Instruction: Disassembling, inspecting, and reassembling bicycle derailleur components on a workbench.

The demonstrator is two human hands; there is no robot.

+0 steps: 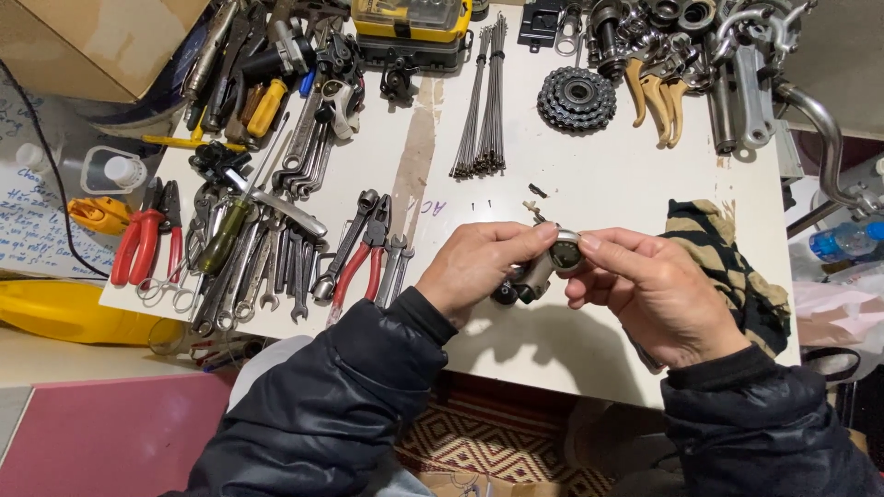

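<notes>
Spanning the view, the white worktop (589, 175) carries tools; a brown cardboard box (101, 41) sits far left, a yellow-lidded case (410, 18) top centre. Both hands, left (479, 267) and right (649, 290), pinch a small metal part (543, 267) above the near edge, its long axis slanting lower-left to upper-right.

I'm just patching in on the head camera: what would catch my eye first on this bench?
At centre, the left hand and right hand grip one small metal bike part between them, above the white table. To the left lies a heap of wrenches and pliers; a gear cluster and a bundle of spokes lie beyond the hands.
</notes>
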